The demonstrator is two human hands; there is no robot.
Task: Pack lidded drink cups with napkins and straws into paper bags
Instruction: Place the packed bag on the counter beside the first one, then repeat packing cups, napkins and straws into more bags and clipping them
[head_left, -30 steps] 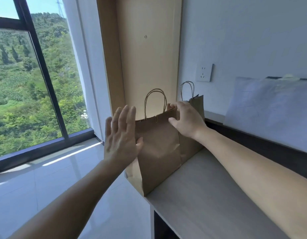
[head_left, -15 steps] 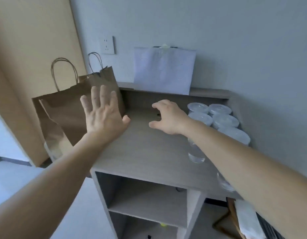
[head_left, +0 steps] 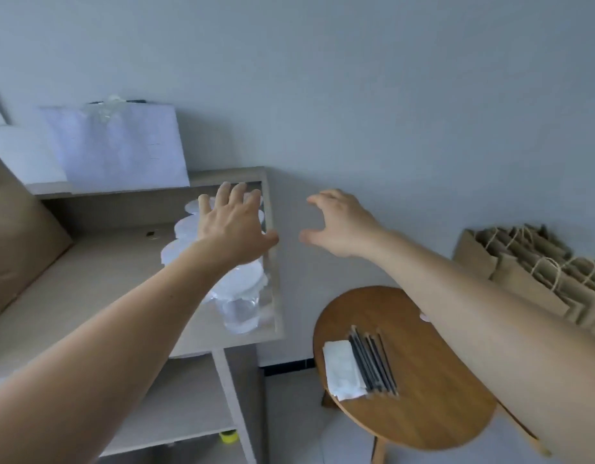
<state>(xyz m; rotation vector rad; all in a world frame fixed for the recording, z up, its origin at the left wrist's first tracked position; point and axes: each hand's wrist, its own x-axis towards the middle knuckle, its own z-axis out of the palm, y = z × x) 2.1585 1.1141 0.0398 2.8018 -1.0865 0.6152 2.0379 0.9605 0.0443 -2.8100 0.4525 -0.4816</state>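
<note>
Several clear lidded cups (head_left: 242, 296) stand in a row along the right end of the pale wooden shelf top (head_left: 88, 279). My left hand (head_left: 234, 226) hovers over them with fingers spread, holding nothing. My right hand (head_left: 339, 222) is in the air to the right of the shelf, fingers loosely curved, empty. On a round wooden side table (head_left: 423, 413) lie a stack of white napkins (head_left: 343, 370) and several dark straws (head_left: 373, 363). Folded brown paper bags (head_left: 537, 276) lean against the wall at the right. A brown bag's side (head_left: 18, 236) shows at the left edge.
A white sheet (head_left: 119, 145) is taped to the wall above the shelf's raised back ledge. Open compartments lie under the shelf top, with a small yellow-green object (head_left: 228, 437) on a lower board. A gap of pale floor separates the shelf and the side table.
The view has swung right, away from the standing bags. My left hand left the bag and now hangs over the cups. My right hand moved right, past the shelf's end.
</note>
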